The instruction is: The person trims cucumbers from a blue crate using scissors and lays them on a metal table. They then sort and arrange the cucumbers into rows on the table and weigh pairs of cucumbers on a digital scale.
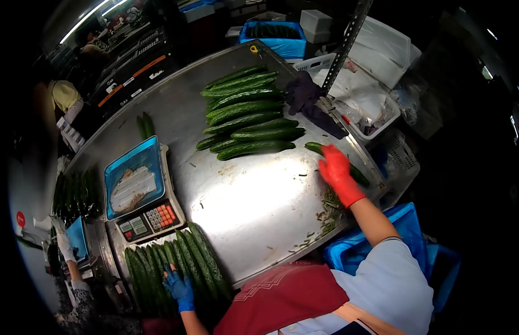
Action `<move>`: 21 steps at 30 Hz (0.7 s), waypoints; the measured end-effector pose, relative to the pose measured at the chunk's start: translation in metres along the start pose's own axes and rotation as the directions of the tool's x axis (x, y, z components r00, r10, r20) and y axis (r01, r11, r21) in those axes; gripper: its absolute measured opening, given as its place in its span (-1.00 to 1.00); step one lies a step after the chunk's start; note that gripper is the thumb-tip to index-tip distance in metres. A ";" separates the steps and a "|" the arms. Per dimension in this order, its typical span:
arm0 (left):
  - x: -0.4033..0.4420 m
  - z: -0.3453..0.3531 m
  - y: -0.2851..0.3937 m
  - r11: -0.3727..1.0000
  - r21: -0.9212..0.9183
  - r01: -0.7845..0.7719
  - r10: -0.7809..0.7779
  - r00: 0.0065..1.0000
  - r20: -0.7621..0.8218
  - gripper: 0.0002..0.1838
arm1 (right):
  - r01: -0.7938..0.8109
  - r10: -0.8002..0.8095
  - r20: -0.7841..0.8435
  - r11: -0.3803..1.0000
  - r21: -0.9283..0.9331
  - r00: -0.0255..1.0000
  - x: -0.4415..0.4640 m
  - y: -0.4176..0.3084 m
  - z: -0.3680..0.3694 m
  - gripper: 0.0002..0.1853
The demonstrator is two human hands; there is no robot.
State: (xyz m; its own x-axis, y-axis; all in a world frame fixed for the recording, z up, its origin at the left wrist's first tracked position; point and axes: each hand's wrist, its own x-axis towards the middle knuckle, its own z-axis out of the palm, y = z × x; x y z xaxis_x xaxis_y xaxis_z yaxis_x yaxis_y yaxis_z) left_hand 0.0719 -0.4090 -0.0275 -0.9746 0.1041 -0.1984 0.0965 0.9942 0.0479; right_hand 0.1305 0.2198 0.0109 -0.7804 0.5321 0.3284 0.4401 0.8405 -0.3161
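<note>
My right hand [339, 173], in a red rubber glove, is closed over a single cucumber [357, 176] near the table's right edge. The cucumber's two ends stick out on either side of the glove. My left hand [180, 288] wears a blue glove and lies with fingers spread on a row of cucumbers [201, 254] at the lower left. A stack of cucumbers [245, 111] lies side by side on the metal table [237, 206]. Beside the row stands a digital scale [162, 216], its blue tray [110, 184] holding a pale, stained sheet.
Green scraps [330, 212] litter the table's right corner. A dark cloth [304, 95] lies at the back right near a perforated metal post [343, 50]. Blue-lined crates [376, 237] stand on the right. Another person's white-gloved hand [64, 244] is at the far left.
</note>
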 end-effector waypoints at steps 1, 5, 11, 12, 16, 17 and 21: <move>0.001 -0.001 0.003 1.000 -0.008 0.002 -0.002 1.000 0.006 -0.25 | -0.118 0.120 -0.002 0.967 -0.224 0.993 0.003 0.023 -0.001 -0.55; -0.003 -0.008 0.009 0.997 -0.074 0.010 -0.017 0.994 -0.104 -0.31 | -0.023 0.022 0.235 1.000 0.001 0.972 0.002 0.080 0.019 -0.47; -0.005 -0.042 0.100 0.792 -0.533 -0.298 0.122 0.933 -0.340 -0.51 | 0.324 -0.428 0.227 0.865 0.384 0.875 0.011 -0.035 0.046 -0.46; -0.005 -0.048 0.118 0.808 -0.474 -0.350 0.201 0.920 -0.338 -0.50 | 0.330 -0.452 0.224 0.842 0.426 0.864 0.014 -0.057 0.056 -0.47; -0.010 -0.045 0.161 0.777 -0.414 -0.474 0.374 0.877 -0.302 -0.47 | 0.396 -0.496 0.181 0.825 0.403 0.849 0.039 -0.122 0.079 -0.52; -0.010 -0.042 0.163 0.752 -0.432 -0.499 0.402 0.865 -0.299 -0.47 | 0.439 -0.511 0.101 0.810 0.390 0.854 0.049 -0.129 0.084 -0.53; -0.017 -0.044 0.172 0.772 -0.425 -0.472 0.392 0.881 -0.266 -0.48 | 0.501 -0.500 -0.035 0.864 0.054 0.865 0.078 -0.131 0.102 -0.57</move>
State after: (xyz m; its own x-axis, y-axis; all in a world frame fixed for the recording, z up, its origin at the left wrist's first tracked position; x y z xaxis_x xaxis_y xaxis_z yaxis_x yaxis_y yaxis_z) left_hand 0.0966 -0.2410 0.0271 -0.8742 0.4743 0.1041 0.4487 0.7069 0.5468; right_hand -0.0333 0.1405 -0.0127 -0.8798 0.0441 0.4733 -0.0345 0.9871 -0.1562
